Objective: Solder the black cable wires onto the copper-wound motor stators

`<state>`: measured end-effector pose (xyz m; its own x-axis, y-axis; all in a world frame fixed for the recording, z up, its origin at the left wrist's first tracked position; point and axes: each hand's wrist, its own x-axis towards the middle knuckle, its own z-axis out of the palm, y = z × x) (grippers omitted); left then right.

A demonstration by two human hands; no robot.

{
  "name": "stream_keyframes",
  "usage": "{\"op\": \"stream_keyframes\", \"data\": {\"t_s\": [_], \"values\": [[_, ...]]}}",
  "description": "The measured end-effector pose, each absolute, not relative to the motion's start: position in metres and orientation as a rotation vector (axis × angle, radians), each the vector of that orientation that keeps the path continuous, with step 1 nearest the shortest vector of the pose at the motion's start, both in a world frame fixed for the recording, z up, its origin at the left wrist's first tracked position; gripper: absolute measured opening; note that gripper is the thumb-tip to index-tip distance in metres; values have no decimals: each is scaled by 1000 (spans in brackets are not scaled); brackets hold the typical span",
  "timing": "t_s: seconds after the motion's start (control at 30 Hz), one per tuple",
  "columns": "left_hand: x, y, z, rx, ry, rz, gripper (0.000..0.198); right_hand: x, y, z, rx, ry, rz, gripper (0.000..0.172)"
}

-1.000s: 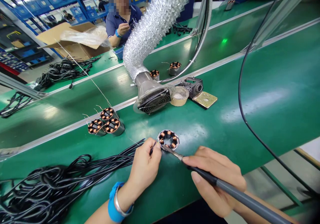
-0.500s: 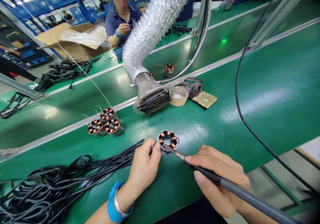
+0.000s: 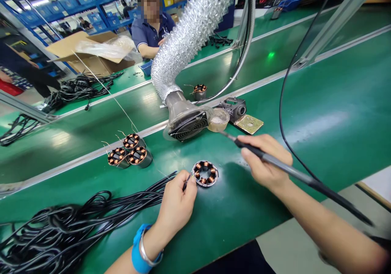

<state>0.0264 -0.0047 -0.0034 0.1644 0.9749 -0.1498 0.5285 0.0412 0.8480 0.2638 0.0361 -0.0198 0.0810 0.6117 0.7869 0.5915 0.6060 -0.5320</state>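
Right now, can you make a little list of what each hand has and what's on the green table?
left hand: pinches a black wire end beside the copper-coil stator
right hand: holds a soldering iron, tip raised near the small dish
extractor fan: on a silver hose, behind the stator
other stators: three grouped together
black cables: piled by the left wrist
table: green

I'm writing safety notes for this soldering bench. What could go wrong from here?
The soldering iron in the right hand has its tip raised close to the small tub and the extractor fan; it might touch either. The left hand pinches a wire end against the stator, so its fingers may get burned once the tip comes in. The iron's cord could snag.
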Motion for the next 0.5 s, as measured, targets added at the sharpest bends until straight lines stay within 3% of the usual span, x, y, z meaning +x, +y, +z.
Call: {"op": "stream_keyframes", "data": {"t_s": [0.17,0.37,0.5], "values": [[27,-5,-3,1602,1472,677,33,286,81,-49,-1285,-1578,33,26],[26,-5,-2,1573,1451,673,34,269,52,-40,-1151,-1467,95,30],[21,-5,-3,1478,1391,691,35,238,31,-31,-901,-1681,187,14]]}}
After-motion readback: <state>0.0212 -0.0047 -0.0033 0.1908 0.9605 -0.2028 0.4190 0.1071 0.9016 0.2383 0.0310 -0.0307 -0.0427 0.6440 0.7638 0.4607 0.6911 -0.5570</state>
